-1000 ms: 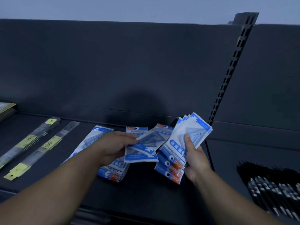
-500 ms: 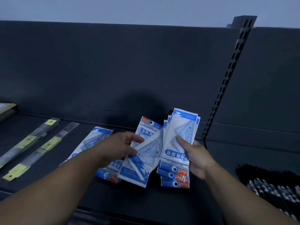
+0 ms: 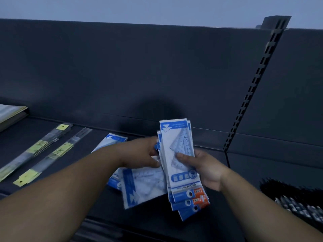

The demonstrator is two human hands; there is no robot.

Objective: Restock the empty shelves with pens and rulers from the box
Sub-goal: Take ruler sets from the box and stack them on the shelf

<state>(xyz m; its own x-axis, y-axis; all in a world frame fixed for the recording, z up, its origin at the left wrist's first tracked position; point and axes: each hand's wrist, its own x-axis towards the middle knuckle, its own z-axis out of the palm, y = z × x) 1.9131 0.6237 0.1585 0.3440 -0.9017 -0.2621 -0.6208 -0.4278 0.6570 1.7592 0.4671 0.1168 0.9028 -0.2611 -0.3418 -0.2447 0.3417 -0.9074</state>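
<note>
On the shelf [image 3: 83, 154], long rulers [image 3: 43, 151] are laid at left. A blue ruler packet [image 3: 145, 186] is seemingly pinched by the left hand [image 3: 139, 154]; beside it, a fanned stack [image 3: 180, 165] is gripped by the right hand [image 3: 206, 170]. Pens [image 3: 297, 203] are heaped rightmost.

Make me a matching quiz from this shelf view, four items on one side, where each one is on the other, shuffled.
1 upright stack of packs
2 tilted single pack
3 yellow-labelled rulers
4 black pens

A lower right edge of view
B gripped in the right hand
C flat on the shelf, far left
D pinched by the left hand

Pairs: 1-B, 2-D, 3-C, 4-A
</note>
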